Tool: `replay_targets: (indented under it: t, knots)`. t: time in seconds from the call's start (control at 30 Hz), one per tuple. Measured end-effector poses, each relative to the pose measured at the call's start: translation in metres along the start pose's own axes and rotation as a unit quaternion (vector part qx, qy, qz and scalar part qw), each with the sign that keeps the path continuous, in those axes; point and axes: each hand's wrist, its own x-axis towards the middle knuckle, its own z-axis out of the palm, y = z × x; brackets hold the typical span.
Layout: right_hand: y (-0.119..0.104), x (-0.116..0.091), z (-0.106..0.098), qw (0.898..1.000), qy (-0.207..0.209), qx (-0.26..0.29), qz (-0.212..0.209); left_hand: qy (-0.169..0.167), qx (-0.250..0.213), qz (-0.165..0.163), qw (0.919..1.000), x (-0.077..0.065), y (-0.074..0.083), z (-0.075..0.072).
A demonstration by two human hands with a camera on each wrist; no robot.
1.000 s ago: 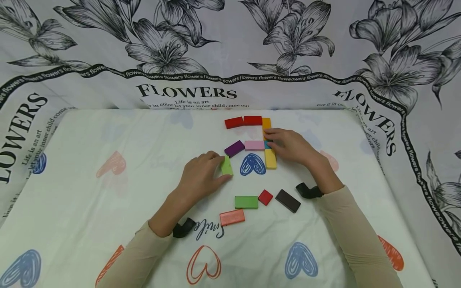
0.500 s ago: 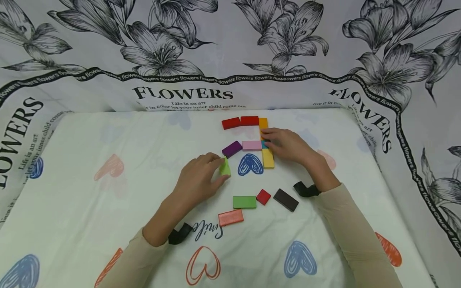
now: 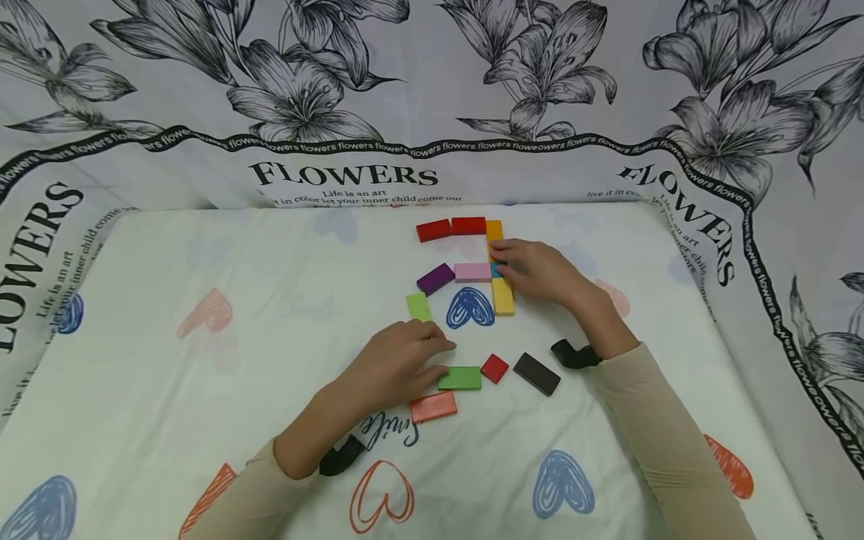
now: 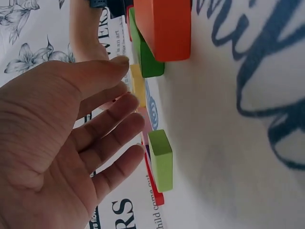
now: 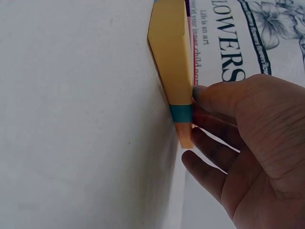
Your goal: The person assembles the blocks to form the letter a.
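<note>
My left hand (image 3: pixel 398 361) has its fingers spread and holds nothing. It is over the cloth between the lime green block (image 3: pixel 418 306) and the green block (image 3: pixel 460 378), its thumb at the green block's left end. In the left wrist view the lime block (image 4: pixel 160 160) stands apart from the fingertips. My right hand (image 3: pixel 544 273) rests its fingertips along a column of an orange block (image 3: pixel 494 229), a small blue block (image 5: pixel 181 113) and a yellow block (image 3: pixel 502 297). A pink block (image 3: pixel 472 273) and a purple block (image 3: pixel 435 279) run left from the column.
Two red blocks (image 3: pixel 469 226) lie at the column's far end. Nearer are a small red block (image 3: pixel 495 368), a dark brown block (image 3: pixel 537 373) and a coral block (image 3: pixel 434 407). The printed white cloth (image 3: pixel 270 360) has a hanging floral cloth (image 3: pixel 432 97) behind it.
My left hand has let go of the lime green block, left it lying by the purple block, and moved nearer and right to the green block. The right hand stays in place.
</note>
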Motion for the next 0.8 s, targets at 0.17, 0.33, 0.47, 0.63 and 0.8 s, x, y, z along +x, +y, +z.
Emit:
replay_targets:
  t: [0.17, 0.33, 0.47, 0.63, 0.8]
  knots:
    - [-0.001, 0.001, 0.000, 1.000, -0.002, -0.001, 0.002, -0.038, -0.008, 0.001, 0.9993, -0.003, 0.004, 0.001]
    - [-0.002, 0.000, -0.001, 1.000, 0.001, -0.002, 0.002, -0.066, -0.001, -0.001, 0.9978, -0.003, 0.010, 0.002]
    - [-0.002, 0.000, -0.001, 1.000, 0.002, 0.005, 0.000, -0.073, 0.034, 0.009, 0.9967, -0.002, 0.016, 0.003]
    - [0.000, 0.000, -0.001, 1.000, 0.002, -0.006, 0.000, -0.059, 0.081, 0.020, 0.9947, 0.001, 0.019, 0.004]
    - [-0.002, 0.002, 0.001, 1.000, 0.004, -0.009, 0.004, -0.057, 0.083, 0.021, 0.9947, -0.002, 0.018, 0.003]
